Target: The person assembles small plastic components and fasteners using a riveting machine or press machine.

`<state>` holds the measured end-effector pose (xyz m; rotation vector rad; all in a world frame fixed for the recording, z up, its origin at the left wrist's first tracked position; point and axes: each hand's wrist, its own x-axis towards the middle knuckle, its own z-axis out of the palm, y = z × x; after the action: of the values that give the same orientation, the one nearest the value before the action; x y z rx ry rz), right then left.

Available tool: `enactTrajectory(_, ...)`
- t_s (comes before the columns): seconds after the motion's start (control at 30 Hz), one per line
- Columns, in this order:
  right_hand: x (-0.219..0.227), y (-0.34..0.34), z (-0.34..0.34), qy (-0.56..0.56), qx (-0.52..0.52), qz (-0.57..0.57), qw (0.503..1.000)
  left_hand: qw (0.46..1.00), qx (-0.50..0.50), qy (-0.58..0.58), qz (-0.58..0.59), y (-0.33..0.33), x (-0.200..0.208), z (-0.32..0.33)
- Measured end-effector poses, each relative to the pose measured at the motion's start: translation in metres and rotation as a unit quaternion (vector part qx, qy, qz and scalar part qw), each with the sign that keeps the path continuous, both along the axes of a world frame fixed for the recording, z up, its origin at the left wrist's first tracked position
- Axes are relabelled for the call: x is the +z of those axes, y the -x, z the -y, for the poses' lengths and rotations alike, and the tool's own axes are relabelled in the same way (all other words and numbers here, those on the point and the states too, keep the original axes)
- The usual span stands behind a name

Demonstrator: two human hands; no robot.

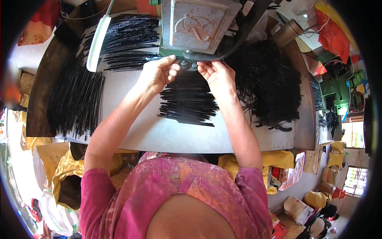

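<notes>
Under a green machine with a rusty grey metal cover (pixel 205 26) that bears a raised umbrella shape, both my hands are lifted to its small working point (pixel 186 63). On the left side, my left hand (pixel 160 72) is closed in a pinch on what looks like a thin black rod at the machine's lower edge. My right hand (pixel 219 77) is pinched too, just below the black curved arm (pixel 223 55); what its fingertips hold is too small to make out. Between my forearms lies a stack of thin black rods (pixel 187 101) on the pale worktable (pixel 179 137).
More black rods lie at the left (pixel 77 105) and back left (pixel 127 34). A large tangled heap of black rods (pixel 268 79) covers the right side. A white lamp-like strip (pixel 98 44) hangs at left. Raised brown boards (pixel 39 103) edge the table; yellow sacks (pixel 65 171) stand below.
</notes>
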<state>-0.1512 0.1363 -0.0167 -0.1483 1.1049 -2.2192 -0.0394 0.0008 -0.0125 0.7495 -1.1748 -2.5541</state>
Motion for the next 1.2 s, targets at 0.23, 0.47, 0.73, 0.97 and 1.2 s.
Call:
enactTrajectory(0.23,0.001,-0.006,-0.003,-0.001,-0.008,-0.007,1.000,1.000,0.017,0.003,0.001,0.000,0.000,-0.004)
enactTrajectory(0.47,-0.003,-0.005,-0.006,0.014,-0.011,0.019,1.000,0.999,0.043,-0.010,-0.002,0.006,-0.005,-0.006)
enactTrajectory(0.73,0.058,-0.008,-0.100,-0.369,0.032,-0.333,0.867,0.998,0.059,0.002,0.016,-0.003,0.010,-0.019)
enactTrajectory(0.97,0.053,0.039,-0.183,-0.548,-0.045,-0.464,0.695,0.998,0.032,-0.043,0.020,-0.005,0.007,-0.013)
enactTrajectory(1.2,0.040,0.057,-0.185,-0.577,-0.031,-0.656,0.485,0.999,0.041,0.001,0.014,0.006,0.010,-0.015)
